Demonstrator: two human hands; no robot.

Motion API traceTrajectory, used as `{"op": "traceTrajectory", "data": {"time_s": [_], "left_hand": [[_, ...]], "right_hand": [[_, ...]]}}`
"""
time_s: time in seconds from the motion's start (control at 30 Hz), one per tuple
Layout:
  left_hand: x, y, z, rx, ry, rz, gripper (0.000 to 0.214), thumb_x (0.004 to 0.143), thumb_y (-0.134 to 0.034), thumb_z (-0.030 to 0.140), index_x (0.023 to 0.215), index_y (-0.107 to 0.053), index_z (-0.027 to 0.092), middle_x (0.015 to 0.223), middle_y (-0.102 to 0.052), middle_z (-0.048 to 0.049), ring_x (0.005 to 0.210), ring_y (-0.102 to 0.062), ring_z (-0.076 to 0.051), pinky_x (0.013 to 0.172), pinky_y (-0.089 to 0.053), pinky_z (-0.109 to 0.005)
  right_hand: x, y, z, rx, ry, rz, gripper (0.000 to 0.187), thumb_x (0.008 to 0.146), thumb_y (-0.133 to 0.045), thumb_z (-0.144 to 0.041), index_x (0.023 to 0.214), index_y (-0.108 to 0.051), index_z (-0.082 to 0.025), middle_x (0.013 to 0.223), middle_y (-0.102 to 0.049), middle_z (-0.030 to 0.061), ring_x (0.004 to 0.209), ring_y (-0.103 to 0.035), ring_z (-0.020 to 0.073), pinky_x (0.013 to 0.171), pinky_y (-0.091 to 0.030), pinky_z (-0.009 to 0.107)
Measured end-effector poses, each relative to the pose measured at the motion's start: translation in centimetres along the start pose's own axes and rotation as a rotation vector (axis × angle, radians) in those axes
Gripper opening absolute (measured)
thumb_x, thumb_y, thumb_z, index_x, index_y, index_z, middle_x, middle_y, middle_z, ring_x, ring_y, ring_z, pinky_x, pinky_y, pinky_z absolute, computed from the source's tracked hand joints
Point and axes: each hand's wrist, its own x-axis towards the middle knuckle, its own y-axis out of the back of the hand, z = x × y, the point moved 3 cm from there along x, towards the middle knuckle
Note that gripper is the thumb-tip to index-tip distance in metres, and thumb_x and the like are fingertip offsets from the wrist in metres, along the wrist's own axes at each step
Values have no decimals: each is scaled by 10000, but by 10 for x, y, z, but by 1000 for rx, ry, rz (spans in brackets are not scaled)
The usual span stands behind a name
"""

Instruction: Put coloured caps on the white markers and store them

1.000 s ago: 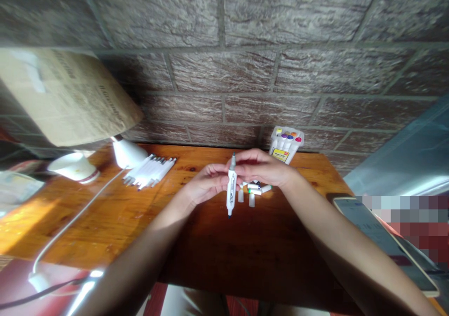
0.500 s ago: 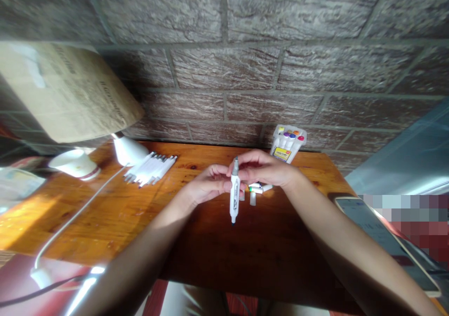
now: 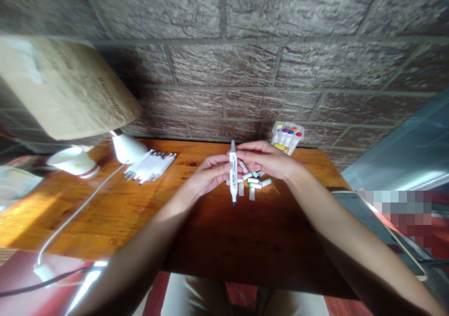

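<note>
My left hand (image 3: 208, 175) pinches the upper part of a white marker pen (image 3: 233, 180), which stands upright with both tips bare. My right hand (image 3: 268, 159) has its fingers closed at the marker's top end, touching it. Just below and behind the hands, several loose white marker caps (image 3: 254, 183) lie on the wooden table (image 3: 105, 213). A row of uncapped white markers (image 3: 152, 166) lies to the left.
A clear box of coloured markers (image 3: 287, 136) leans against the brick wall at the back. A white lamp head (image 3: 126, 150) with its cable, a white bowl (image 3: 73, 161) and a cardboard box (image 3: 63, 91) are at the left. A phone (image 3: 379, 227) lies at the right edge.
The marker has been raised a little and held more upright between both hands. The view has tilted slightly, so more caps show under the hands.
</note>
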Motion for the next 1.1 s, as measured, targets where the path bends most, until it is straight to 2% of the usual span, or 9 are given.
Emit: {"op": "traceTrajectory", "data": {"time_s": [0.13,0.3,0.37,0.43,0.6,0.73,0.83,0.9,1.1], "left_hand": [[4,2,0,-31,-53,105,278,743,-853,263,987,-784,147,915,-805,-88,779,-771,-179,766,-618,-249],[5,-9,-9,-16,-31,93,245,776,-827,267,972,-775,129,941,-802,-103,822,-777,-200,785,-624,-263],[4,-15,-14,0,-2,75,246,786,-818,261,986,-771,125,930,-801,-97,826,-775,-197,771,-625,-254],[3,-19,-18,7,7,76,250,782,-821,265,984,-769,129,901,-798,-76,800,-770,-182,788,-625,-262],[2,-23,-23,82,-2,102,262,780,-823,277,996,-764,143,924,-796,-71,854,-765,-198,775,-619,-266],[2,-27,-27,87,-21,81,243,802,-804,261,1020,-771,160,953,-799,-61,953,-757,-210,883,-598,-296],[3,-27,-30,93,0,99,284,772,-825,232,1039,-767,153,965,-799,-76,1021,-745,-244,978,-566,-361],[3,-25,-29,87,10,115,283,764,-829,219,1029,-765,145,978,-799,-87,1012,-748,-245,975,-567,-365],[6,-15,-25,15,-2,164,252,806,-789,212,1049,-746,161,973,-798,-67,897,-768,-202,892,-606,-335]], "right_hand": [[-27,10,9,-48,16,173,336,823,-778,-409,1032,-755,-147,563,-493,-63,476,-328,41,448,-198,202],[-59,8,22,59,40,303,279,782,-813,-378,948,-766,-159,731,-668,8,498,-367,35,449,-210,207],[-61,3,26,124,61,312,265,778,-813,-391,865,-745,-150,767,-692,21,488,-353,27,444,-205,206],[-60,-1,32,152,34,263,270,758,-830,-379,794,-703,-143,725,-665,6,486,-361,26,441,-203,200],[-63,1,43,174,-41,220,336,707,-875,-275,748,-558,-171,709,-576,-45,524,-419,29,449,-237,170],[-64,3,46,163,-15,191,386,702,-872,-248,719,-494,-173,719,-561,-49,527,-428,28,440,-222,168],[-62,3,46,164,16,194,378,718,-861,-261,708,-494,-170,672,-548,-61,497,-389,18,438,-203,172],[-61,4,45,145,10,214,363,727,-857,-293,708,-518,-165,620,-534,-69,479,-370,18,435,-185,176],[-67,30,35,89,26,399,292,762,-825,-387,803,-673,-141,729,-707,18,462,-357,23,426,-158,206]]}}
